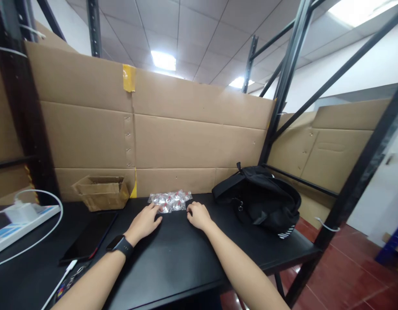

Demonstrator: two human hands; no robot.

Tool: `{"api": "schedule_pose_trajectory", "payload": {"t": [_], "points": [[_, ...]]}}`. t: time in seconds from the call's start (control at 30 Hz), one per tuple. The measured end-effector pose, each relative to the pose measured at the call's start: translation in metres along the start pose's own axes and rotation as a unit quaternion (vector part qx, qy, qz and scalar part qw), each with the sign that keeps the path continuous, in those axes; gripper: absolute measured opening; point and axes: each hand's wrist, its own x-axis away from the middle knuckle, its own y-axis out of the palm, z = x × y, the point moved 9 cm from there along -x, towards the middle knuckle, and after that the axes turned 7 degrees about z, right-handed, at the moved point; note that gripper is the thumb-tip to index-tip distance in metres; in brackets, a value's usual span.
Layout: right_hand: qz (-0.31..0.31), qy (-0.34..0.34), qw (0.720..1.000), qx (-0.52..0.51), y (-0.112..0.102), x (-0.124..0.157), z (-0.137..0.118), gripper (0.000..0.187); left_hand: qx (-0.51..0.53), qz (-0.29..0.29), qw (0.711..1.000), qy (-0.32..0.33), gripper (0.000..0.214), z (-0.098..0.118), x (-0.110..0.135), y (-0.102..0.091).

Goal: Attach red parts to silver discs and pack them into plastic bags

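Observation:
Several small clear plastic packets [170,199] with red bits inside lie in a cluster on the black tabletop [173,249], close to the cardboard wall. My left hand [144,223], with a dark watch [120,245] on its wrist, rests at the left side of the cluster. Its fingers are stretched out and the fingertips reach the nearest packets. At the right edge of the cluster is my right hand [199,215], its fingers curled down towards the table. Whether anything sits under those curled fingers is hidden.
An open cardboard box [104,196] stands at the back left. Before it lie a dark tablet or phone [89,237], a white cable [60,282] and a power strip [27,224]. A black backpack [260,198] fills the right end. Cardboard [199,142] walls the back; dark metal posts [283,82] flank it.

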Motion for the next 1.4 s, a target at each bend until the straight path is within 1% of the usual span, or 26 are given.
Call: {"api": "schedule_pose_trajectory", "payload": {"t": [0.07, 0.17, 0.33, 0.47, 0.63, 0.8, 0.93, 1.27, 1.4], "points": [[0.007, 0.006, 1.0, 0.014, -0.002, 0.004, -0.007, 0.022, 0.031, -0.021, 0.999, 0.02, 0.016, 0.007, 0.004, 0.001], [0.003, 0.017, 1.0, 0.019, -0.003, 0.016, -0.013, 0.025, 0.045, -0.038, 0.998, 0.034, 0.017, 0.013, 0.012, 0.001], [-0.024, 0.029, 0.999, -0.006, -0.005, 0.047, -0.011, 0.033, 0.021, -0.068, 0.997, -0.005, 0.033, 0.005, 0.034, 0.005], [-0.039, 0.043, 0.998, -0.023, -0.005, 0.063, -0.007, 0.038, -0.005, -0.068, 0.998, -0.016, 0.041, 0.005, 0.05, 0.002], [-0.039, 0.044, 0.998, -0.032, -0.006, 0.061, -0.008, 0.036, -0.026, -0.052, 0.998, -0.035, 0.044, 0.005, 0.057, 0.002], [-0.025, 0.057, 0.998, -0.032, -0.008, 0.057, -0.004, 0.035, -0.033, -0.057, 0.997, -0.046, 0.042, 0.005, 0.056, 0.002], [-0.027, 0.06, 0.997, -0.034, -0.005, 0.057, -0.001, 0.036, -0.032, -0.054, 0.997, -0.053, 0.04, 0.006, 0.055, -0.001], [-0.029, 0.063, 0.997, -0.041, 0.0, 0.054, 0.005, 0.035, -0.025, -0.046, 0.997, -0.05, 0.04, 0.002, 0.054, 0.003], [-0.027, 0.064, 0.996, -0.047, 0.003, 0.052, 0.009, 0.034, -0.027, -0.043, 0.997, -0.054, 0.04, 0.005, 0.055, 0.0]]}}
